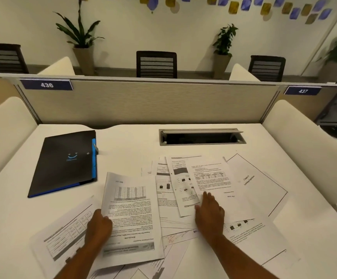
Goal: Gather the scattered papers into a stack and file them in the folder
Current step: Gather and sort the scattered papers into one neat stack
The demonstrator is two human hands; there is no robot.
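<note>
Several printed papers (185, 188) lie scattered and overlapping across the near half of the white desk (135, 150). My left hand (98, 226) grips the left edge of a text sheet with a table (131, 214), lifting that edge slightly. My right hand (210, 214) rests flat, fingers spread, on the overlapping sheets at the centre right. A sheet with a framed border (252, 182) lies at the far right. The black folder with blue edging (65, 162) lies closed at the back left, apart from the papers.
An open cable tray (202, 136) is recessed in the desk at the back. A beige partition (143, 101) closes the far side, with curved white dividers (296, 125) left and right. Chairs and potted plants stand beyond it.
</note>
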